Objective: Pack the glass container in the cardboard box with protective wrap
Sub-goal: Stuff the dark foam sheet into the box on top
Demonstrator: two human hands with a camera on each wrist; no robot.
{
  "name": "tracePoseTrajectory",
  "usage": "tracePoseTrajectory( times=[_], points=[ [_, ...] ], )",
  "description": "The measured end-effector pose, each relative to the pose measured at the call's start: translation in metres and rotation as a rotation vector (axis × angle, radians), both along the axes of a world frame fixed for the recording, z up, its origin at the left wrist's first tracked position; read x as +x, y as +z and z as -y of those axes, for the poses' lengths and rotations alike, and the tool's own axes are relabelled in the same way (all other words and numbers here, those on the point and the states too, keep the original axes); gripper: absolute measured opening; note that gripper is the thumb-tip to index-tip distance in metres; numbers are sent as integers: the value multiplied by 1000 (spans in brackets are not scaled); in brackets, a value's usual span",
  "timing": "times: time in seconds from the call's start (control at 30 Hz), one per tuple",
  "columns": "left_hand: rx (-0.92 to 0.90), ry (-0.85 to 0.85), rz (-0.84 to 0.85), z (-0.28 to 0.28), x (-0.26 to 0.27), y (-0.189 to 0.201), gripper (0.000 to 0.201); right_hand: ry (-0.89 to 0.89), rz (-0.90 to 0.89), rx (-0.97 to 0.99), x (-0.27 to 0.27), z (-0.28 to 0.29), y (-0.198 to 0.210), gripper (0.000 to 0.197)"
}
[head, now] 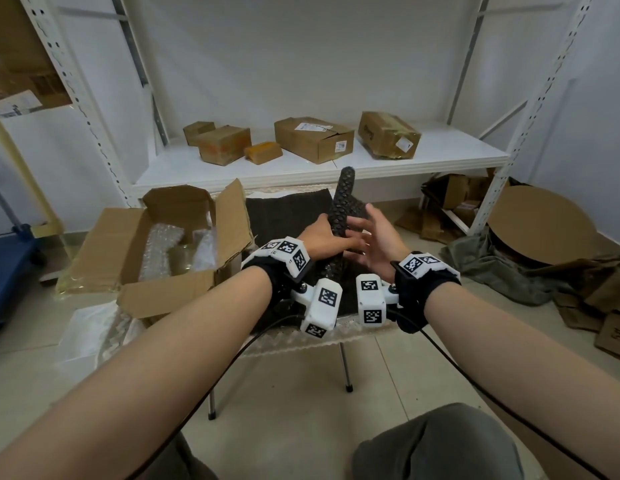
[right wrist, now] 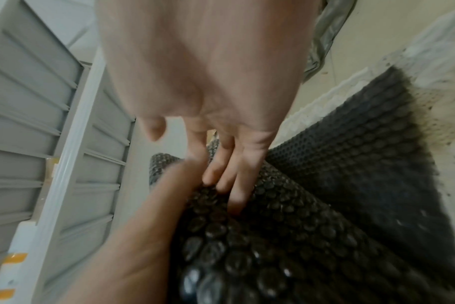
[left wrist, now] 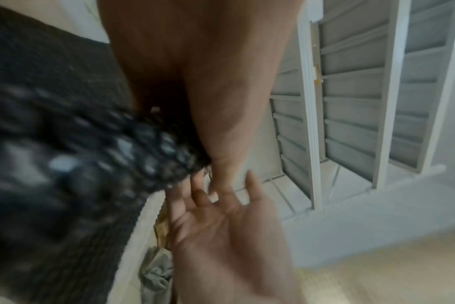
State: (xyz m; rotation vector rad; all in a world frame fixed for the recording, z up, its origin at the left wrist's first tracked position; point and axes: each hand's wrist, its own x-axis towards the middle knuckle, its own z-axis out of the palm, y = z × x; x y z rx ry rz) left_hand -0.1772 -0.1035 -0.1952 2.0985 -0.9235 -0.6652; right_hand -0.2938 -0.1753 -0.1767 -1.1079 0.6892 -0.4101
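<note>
A rolled-up piece of black bubble wrap (head: 345,192) stands upright over a small table draped with a flat black bubble wrap sheet (head: 284,216). My left hand (head: 324,239) grips the roll (left wrist: 104,154) from the left. My right hand (head: 378,237) is spread open, its straight fingers (right wrist: 221,179) touching the roll (right wrist: 273,236) from the right. The open cardboard box (head: 104,247) sits to the left, with clear bubble wrap (head: 161,247) inside. I cannot make out the glass container.
Behind the table a white shelf (head: 440,147) holds several cardboard boxes (head: 312,138). On the floor at the right lie a round cardboard disc (head: 537,223), grey cloth (head: 492,268) and flattened cartons. A blue cart (head: 7,265) stands far left. Clear wrap (head: 94,334) lies below the box.
</note>
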Motion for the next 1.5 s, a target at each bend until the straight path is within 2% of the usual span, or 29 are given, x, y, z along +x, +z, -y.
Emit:
tracePoseTrajectory(
  times=[0.07,0.1,0.2,0.3,0.37,0.43,0.53,0.6,0.67,0.73,0.9,0.93,1.0,1.07,1.2,1.37,1.5],
  points=[
    [-68,18,-23,-15,-13,23,46,-25,-39,-34,1,-2,1,30],
    [-99,40,-63,-21,-17,32,34,-33,-81,-57,0,-2,2,26],
    [-191,96,-254,-28,-15,48,26,36,-147,-67,-8,-3,5,23],
    [-260,134,-432,-34,-13,60,20,145,1,50,-16,-5,5,33],
    [-287,171,-534,-36,-11,62,27,190,108,126,-16,-8,4,46],
    [-298,193,-591,-35,-10,58,30,197,145,146,-12,-9,3,51],
    [-332,195,-524,-32,-13,53,25,163,124,122,-7,-8,1,44],
    [-358,193,-414,-29,-12,45,30,116,77,100,-4,-5,-1,41],
    [-332,214,-295,-24,-9,37,45,31,33,51,-2,0,-7,44],
    [-316,262,-257,-23,-4,33,60,-36,13,20,0,3,-11,43],
    [-203,351,-382,-29,11,19,112,-89,25,62,-5,12,-12,48],
    [-158,354,-391,-35,9,18,115,-99,21,65,-7,14,-12,49],
    [-87,358,-426,-45,4,18,108,-123,12,82,-10,18,-12,57],
    [-64,336,-546,-53,1,16,100,-136,22,104,-14,20,-12,61],
    [-24,288,-704,-56,7,9,110,-143,73,161,-18,21,-11,53],
    [26,282,-743,-55,6,1,118,-151,132,174,-21,23,-12,47],
    [47,239,-722,-55,8,-9,98,-149,155,184,-22,24,-14,45]
  ],
)
